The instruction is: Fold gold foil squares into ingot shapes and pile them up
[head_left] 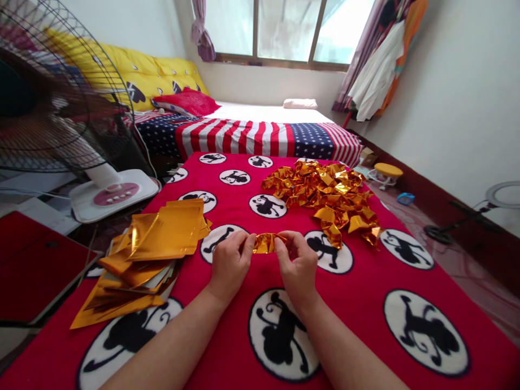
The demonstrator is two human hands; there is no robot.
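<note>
Between both hands, a small folded piece of gold foil paper (265, 244) is held over the middle of the red cloth. My left hand (232, 260) pinches its left end with thumb and fingers. At the right end, my right hand (298, 265) grips it the same way. To the left lies a loose stack of flat gold foil sheets (170, 230), some with pale undersides showing. A heap of folded gold foil pieces (325, 189) spreads beyond my right hand.
A red cloth with black-and-white round prints (345, 325) covers the table. An electric fan (114, 192) stands at the left beside a dark red panel (36, 265). Past the table is a bed with a striped and starred cover (244, 136). A yellow stool (388, 170) sits at right.
</note>
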